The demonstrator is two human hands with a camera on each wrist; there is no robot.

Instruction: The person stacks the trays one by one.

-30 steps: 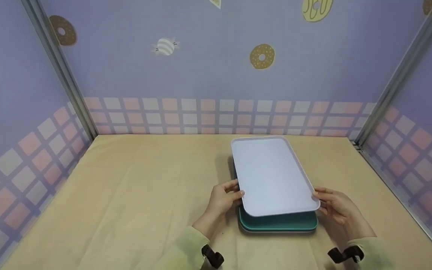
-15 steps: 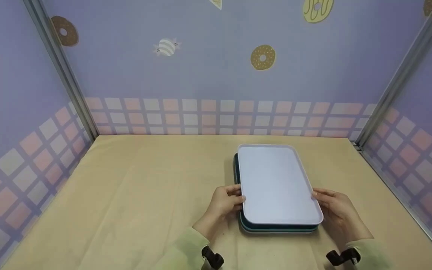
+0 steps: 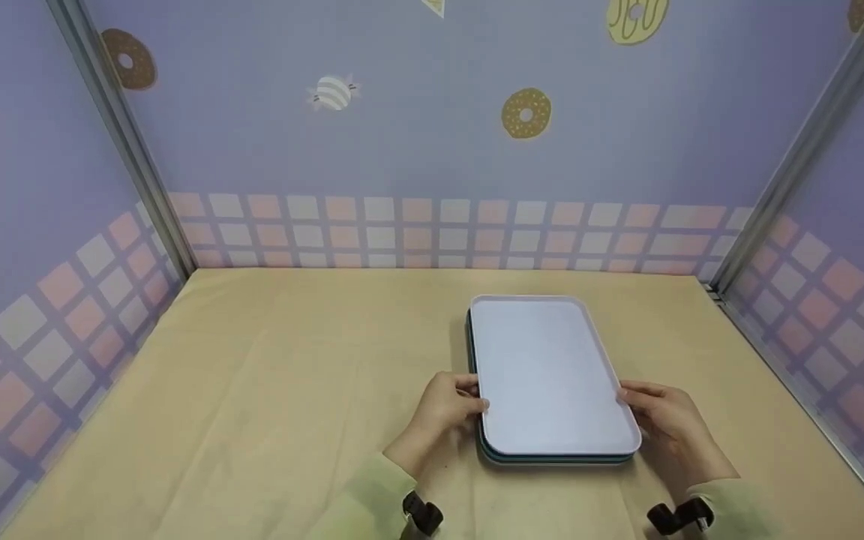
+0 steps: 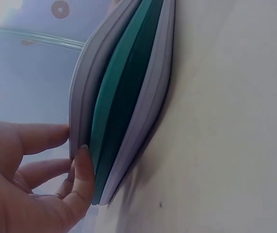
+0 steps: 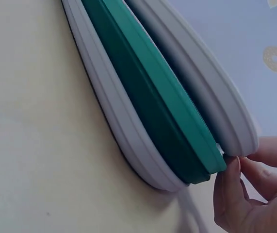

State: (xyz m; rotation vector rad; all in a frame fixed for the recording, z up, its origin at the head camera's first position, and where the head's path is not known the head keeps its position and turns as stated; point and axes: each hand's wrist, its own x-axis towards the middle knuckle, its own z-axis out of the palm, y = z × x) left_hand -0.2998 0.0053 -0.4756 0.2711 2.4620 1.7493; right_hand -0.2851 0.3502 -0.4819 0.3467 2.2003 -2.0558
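Note:
A white rectangular tray tops a stack of trays on the cloth-covered table. My left hand pinches its left rim, thumb on top. On the opposite rim my right hand grips it with thumb and fingers. Under it, in the right wrist view, are a lighter green tray and a dark green tray. The lowest is another whitish tray, resting on the cloth. A narrow gap shows between the top tray and the green one in both wrist views.
A pale yellow cloth covers the table. Purple walls with a checked border stand at the back and both sides, joined by metal corner posts. Black straps circle the wrists.
Both hands have lowered the white tray and drawn it toward me. It was tilted and skewed above the green tray; now it lines up over the stack, covering the green interior.

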